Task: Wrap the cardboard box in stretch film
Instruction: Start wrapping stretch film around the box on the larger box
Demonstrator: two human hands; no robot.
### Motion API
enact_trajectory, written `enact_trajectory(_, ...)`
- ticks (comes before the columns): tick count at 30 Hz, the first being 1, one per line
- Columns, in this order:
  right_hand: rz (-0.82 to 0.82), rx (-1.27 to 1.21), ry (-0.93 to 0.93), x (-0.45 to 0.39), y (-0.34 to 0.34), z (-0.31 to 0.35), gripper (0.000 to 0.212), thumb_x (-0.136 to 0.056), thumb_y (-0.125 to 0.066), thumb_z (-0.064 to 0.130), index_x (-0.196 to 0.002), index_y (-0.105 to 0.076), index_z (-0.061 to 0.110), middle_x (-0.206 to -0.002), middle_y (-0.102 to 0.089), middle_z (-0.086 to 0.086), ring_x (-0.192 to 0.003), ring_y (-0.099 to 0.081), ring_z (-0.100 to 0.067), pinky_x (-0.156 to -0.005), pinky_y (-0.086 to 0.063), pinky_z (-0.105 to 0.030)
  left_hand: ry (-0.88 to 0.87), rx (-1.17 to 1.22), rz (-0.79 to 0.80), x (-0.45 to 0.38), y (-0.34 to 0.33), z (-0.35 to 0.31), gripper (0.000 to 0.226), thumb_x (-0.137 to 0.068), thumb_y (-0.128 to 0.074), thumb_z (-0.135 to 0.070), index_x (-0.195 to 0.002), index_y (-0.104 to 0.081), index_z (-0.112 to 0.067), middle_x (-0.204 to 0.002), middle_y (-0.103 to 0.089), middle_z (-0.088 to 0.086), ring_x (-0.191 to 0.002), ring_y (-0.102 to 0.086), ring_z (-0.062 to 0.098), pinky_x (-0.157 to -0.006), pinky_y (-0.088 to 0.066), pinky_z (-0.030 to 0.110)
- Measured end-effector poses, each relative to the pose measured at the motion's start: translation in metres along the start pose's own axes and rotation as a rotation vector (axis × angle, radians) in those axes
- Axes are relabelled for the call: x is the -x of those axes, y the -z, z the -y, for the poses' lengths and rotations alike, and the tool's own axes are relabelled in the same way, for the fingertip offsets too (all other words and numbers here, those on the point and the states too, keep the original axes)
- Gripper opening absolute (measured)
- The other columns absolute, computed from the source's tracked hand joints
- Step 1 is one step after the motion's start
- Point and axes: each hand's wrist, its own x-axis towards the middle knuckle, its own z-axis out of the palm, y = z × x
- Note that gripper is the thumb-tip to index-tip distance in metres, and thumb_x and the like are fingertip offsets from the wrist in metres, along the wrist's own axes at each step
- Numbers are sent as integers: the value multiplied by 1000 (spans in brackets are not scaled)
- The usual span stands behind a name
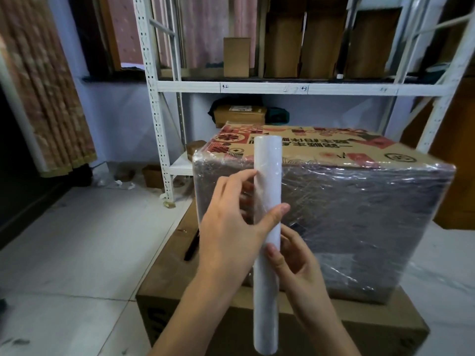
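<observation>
The one camera sat on my head, looking forward and down. My hands were close below the lens, the cardboard box (321, 201) just past them, and the white shelving rack (282, 87) stood farther back, facing me.

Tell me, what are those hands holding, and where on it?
Both hold the upright roll of stretch film. The left hand grips its middle, thumb across the front; the right hand holds it just below.
</observation>
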Motion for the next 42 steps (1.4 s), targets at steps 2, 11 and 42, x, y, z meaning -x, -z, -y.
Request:
enact_trajectory(2,-37,29,39,0,-3,-1,36,-81,-66,17,-116,-57,14,-104,-70,-9,-95,-67,-24,-75,-55,-30,-11,-58,-72,-2,-6,-2,58,-66,-66,-59,-114,-52,-29,-110,-53,-12,-94,-57,5,-71,-56,29)
enact_trajectory(11,-114,93,122,1,-9,-7,42,-66,-80,41,-102,-60,36,-98,-68,-3,-91,-66,-16,-70,-51,-21,-50,-39,-203,-8,-19,1,29,-85,-59,-46,-99,-58,-21,-96,-60,-11,-83,-58,3,-66,-53,27)
enact_trajectory(42,-107,-63,-101,4,-22,-15,53,-66,-71,50,-92,-51,9,-76,-61,-12,-62,-57,-19,-54,-49,-28,-97,233,-338,-15,-20,31,8,-100,-44,-20,-96,-47,-14,-68,-48,-5,-56,-47,11,-53,-40,24)
